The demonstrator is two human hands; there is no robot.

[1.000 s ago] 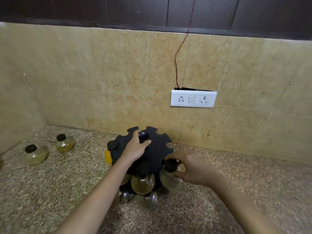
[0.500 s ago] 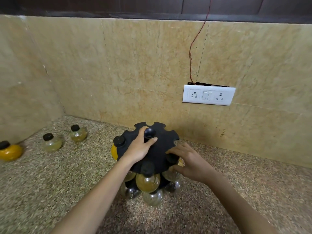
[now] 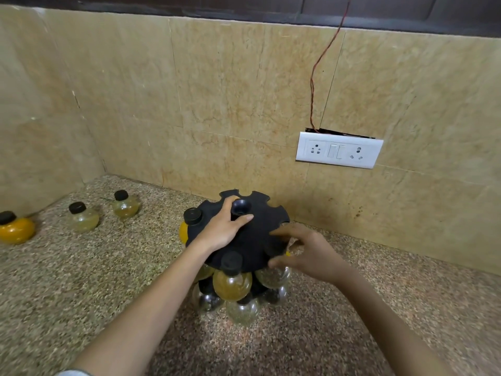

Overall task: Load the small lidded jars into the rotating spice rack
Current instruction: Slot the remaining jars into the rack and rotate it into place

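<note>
1. Rack [image 3: 252,240]: black, top disc and knob.
2. Jar lids [image 3: 193,216]: black.
3. Far-left jar [image 3: 16,230]: bright orange-yellow filling.
4. Two jars beside it [image 3: 82,219]: clear with pale yellowish filling.
5. Counter [image 3: 81,280]: speckled brown-beige granite.
6. Wall tiles [image 3: 230,90]: veined tan.
7. Socket plate [image 3: 339,150]: white.
8. Wire [image 3: 314,77]: red.

- The left hand [image 3: 222,229] lies palm down with the fingers spread, and the thumb and forefinger curl around a small knob.
- The left forearm is bare and reaches in from the lower left.
- The right hand [image 3: 303,251] is open, with the fingers curved and loosely apart, and it holds nothing.
- The right forearm comes in from the lower right.
</note>
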